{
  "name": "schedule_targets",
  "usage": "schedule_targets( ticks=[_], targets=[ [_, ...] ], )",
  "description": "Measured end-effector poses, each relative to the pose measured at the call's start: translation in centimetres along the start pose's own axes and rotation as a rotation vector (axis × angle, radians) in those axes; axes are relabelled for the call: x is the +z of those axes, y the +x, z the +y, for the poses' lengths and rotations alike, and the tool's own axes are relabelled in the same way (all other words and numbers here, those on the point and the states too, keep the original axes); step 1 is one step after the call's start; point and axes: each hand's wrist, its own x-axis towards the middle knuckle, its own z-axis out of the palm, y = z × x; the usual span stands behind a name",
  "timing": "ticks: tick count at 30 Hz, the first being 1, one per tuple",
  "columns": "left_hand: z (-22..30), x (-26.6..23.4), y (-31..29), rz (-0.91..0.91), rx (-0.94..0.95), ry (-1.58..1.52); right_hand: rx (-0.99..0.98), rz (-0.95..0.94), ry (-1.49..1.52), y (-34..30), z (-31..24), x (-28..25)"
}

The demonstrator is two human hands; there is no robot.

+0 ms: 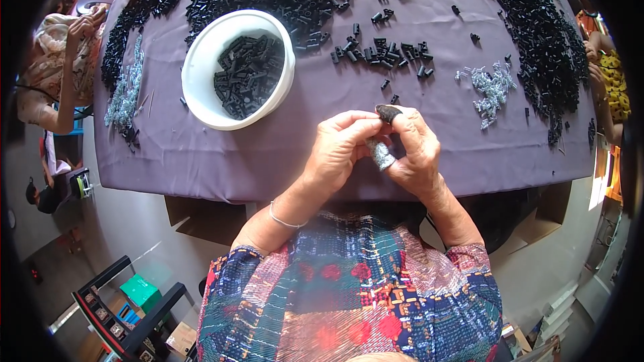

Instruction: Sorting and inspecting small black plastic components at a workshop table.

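Two bare hands, your left [339, 144] and your right [417, 151], meet above the counter [268, 167] near its front edge. Your fingers bend inward, tips close together; anything between them is hidden, so whether they are closed on something cannot be told. A dark cover [388, 114] wraps your right forefinger, a grey cover [381, 155] your right thumb. One black piece [394, 99] shows just beyond your right fingertips, and a loose cluster [379, 53] lies farther toward the back edge. Such pieces look light, stiff and smooth, perhaps slippery; a gentle pinch across the middle should suit. More fill a white bucket [201, 70] between your hands and the left edge. Silvery bits [495, 90], likely prone to tangling, lie near the right edge.
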Motion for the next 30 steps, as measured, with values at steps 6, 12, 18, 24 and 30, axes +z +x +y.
schedule_targets(
  ticks=[6, 12, 18, 24, 30],
  targets=[
    [0.1, 0.4, -0.1, 0.036, 0.017, 0.012, -0.006, -0.037, -0.321, 0.6, -0.9, -0.5],
    [0.1, 0.2, 0.0, 0.010, -0.008, 0.055, -0.001, -0.099, -0.296, 0.7, -0.8, -0.7],
    [0.0, -0.7, -0.4, 0.005, -0.048, -0.086, -0.012, -0.082, -0.185, 0.5, 0.2, -0.7],
    [-0.2, -0.6, -0.4, 0.011, -0.038, 0.112, -0.055, -0.094, -0.132, 0.1, 0.8, -0.7],
    [-0.4, -0.5, -0.5, 0.024, -0.019, 0.111, -0.113, -0.102, -0.176, -0.2, 1.0, -0.8]
  ],
)
